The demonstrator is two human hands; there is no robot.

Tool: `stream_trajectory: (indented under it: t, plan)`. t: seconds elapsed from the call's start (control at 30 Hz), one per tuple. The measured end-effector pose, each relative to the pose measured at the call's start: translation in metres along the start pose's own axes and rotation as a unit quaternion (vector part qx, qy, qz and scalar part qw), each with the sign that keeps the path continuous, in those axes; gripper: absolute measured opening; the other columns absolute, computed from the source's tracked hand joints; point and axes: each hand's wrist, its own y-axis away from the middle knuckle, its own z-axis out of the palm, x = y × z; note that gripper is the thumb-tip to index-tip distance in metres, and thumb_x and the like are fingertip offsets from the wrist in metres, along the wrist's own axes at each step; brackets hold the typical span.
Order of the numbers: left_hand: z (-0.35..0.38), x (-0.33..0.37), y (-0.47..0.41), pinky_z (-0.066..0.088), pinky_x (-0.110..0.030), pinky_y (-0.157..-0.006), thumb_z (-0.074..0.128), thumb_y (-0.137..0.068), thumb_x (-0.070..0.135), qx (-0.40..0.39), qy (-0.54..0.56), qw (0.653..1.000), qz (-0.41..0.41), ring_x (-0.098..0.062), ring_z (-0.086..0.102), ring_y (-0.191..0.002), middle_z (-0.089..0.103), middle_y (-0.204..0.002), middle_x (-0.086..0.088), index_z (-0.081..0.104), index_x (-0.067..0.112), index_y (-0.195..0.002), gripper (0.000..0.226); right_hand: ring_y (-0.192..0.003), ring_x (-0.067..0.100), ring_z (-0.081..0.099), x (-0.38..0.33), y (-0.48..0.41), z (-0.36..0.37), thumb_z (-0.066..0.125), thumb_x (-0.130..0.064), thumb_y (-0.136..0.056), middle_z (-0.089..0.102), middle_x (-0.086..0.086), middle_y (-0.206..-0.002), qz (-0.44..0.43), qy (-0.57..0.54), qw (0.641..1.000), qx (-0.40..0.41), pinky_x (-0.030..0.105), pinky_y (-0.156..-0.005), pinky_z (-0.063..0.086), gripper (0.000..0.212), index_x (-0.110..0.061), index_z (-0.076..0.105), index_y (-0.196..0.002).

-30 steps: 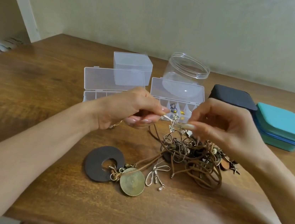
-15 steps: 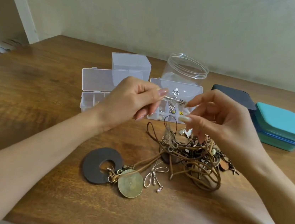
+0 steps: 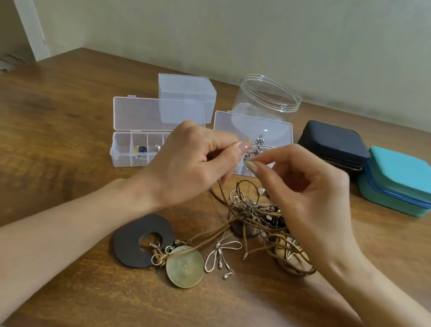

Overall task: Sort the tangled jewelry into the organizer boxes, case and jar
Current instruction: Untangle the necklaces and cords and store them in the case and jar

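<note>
While left hand (image 3: pixel 189 165) and right hand (image 3: pixel 306 190) pinch it, the silver charm (image 3: pixel 259 142) — aloft — spans both grips.

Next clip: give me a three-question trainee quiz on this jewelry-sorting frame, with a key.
1. True or false: the jar has a lid on.
2. The rightmost case is: A red, B teal, C white.
3. What do the left hand and right hand pinch between them?
Key: 1 false; 2 B; 3 a small silver charm.
</note>
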Motion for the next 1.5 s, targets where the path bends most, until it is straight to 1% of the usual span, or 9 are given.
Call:
stream_trajectory:
  t: [0.2,0.4,0.5,0.63,0.9,1.07,1.17,1.37,1.5]
  plan:
    - [0.002,0.0,0.0,0.036,-0.011,-0.049,0.044,-0.095,0.021,0.033,0.107,0.993,-0.046,-0.009,0.043,-0.034,0.046,-0.04,-0.004,0.055,0.014,-0.053,0.045,-0.055,0.012,0.05,0.003,-0.002,-0.002,0.064,-0.037,-0.088,0.055,-0.003,-0.065,-0.106,0.147,0.983,-0.004,0.024,-0.05,0.04,0.027,-0.013,0.07,-0.078]
    - [-0.002,0.0,-0.001,0.035,-0.011,-0.047,0.046,-0.096,0.024,0.035,0.152,0.986,-0.052,-0.013,0.043,-0.035,0.046,-0.044,-0.011,0.055,0.011,-0.054,0.045,-0.062,0.012,0.059,0.005,-0.004,-0.012,0.062,-0.005,-0.09,0.062,0.0,-0.072,-0.122,0.093,0.988,0.022,0.024,-0.056,0.048,0.007,-0.005,0.068,-0.092]
    - [-0.004,-0.001,-0.002,0.034,-0.011,-0.046,0.044,-0.092,0.03,0.028,0.152,0.987,-0.051,-0.014,0.043,-0.034,0.047,-0.044,-0.012,0.055,0.01,-0.053,0.045,-0.067,0.017,0.062,0.006,-0.007,-0.017,0.063,0.006,-0.086,0.065,0.007,-0.078,-0.153,0.108,0.981,0.043,0.028,-0.059,0.05,0.013,-0.003,0.067,-0.093]
    - [-0.004,-0.001,0.0,0.033,-0.013,-0.044,0.045,-0.092,0.031,0.016,0.153,0.987,-0.055,-0.014,0.041,-0.033,0.045,-0.042,-0.013,0.054,0.011,-0.052,0.045,-0.066,0.017,0.062,0.005,-0.008,-0.018,0.067,0.002,-0.086,0.065,0.005,-0.077,-0.163,0.108,0.976,0.098,0.028,-0.061,0.051,0.011,-0.007,0.066,-0.093]
    - [-0.005,0.002,0.0,0.032,-0.01,-0.044,0.044,-0.092,0.027,0.026,0.163,0.986,-0.037,-0.012,0.042,-0.033,0.045,-0.044,-0.009,0.054,0.009,-0.052,0.045,-0.064,0.008,0.049,0.007,-0.009,-0.015,0.07,-0.006,-0.083,0.059,0.003,-0.081,-0.176,0.179,0.967,0.051,0.021,-0.056,0.045,0.007,-0.004,0.064,-0.083]
    - [-0.004,0.006,0.001,0.033,-0.009,-0.046,0.044,-0.094,0.025,0.032,0.154,0.987,-0.023,-0.013,0.045,-0.036,0.047,-0.048,-0.014,0.054,0.007,-0.057,0.043,-0.071,0.016,0.048,0.002,-0.002,-0.007,0.069,-0.022,-0.085,0.051,0.004,-0.094,-0.126,0.155,0.979,0.042,0.028,-0.057,0.042,0.014,-0.012,0.074,-0.091]
    - [-0.004,0.007,0.001,0.032,-0.008,-0.047,0.043,-0.096,0.02,0.024,0.152,0.988,-0.018,-0.011,0.045,-0.036,0.048,-0.047,-0.007,0.054,0.006,-0.058,0.043,-0.071,0.009,0.044,0.0,0.001,0.002,0.071,-0.037,-0.082,0.047,-0.004,-0.085,-0.055,0.127,0.99,0.027,0.02,-0.058,0.039,0.021,-0.02,0.074,-0.093]
    - [-0.004,0.005,0.0,0.032,-0.008,-0.046,0.044,-0.094,0.025,0.038,0.154,0.987,-0.022,-0.015,0.045,-0.035,0.047,-0.047,-0.016,0.055,0.002,-0.058,0.044,-0.056,0.008,0.044,-0.003,-0.002,-0.001,0.072,-0.028,-0.079,0.056,-0.006,-0.064,0.085,-0.123,0.989,0.018,0.02,-0.053,0.037,0.013,-0.017,0.069,-0.074]
    - [-0.005,0.002,0.0,0.032,-0.008,-0.045,0.044,-0.095,0.023,0.048,0.148,0.987,-0.026,-0.015,0.045,-0.034,0.048,-0.047,-0.015,0.055,0.003,-0.057,0.044,-0.049,0.008,0.046,-0.004,-0.004,-0.005,0.07,-0.026,-0.081,0.063,-0.002,-0.061,0.1,-0.17,0.98,0.031,0.021,-0.048,0.038,0.015,-0.013,0.071,-0.076]
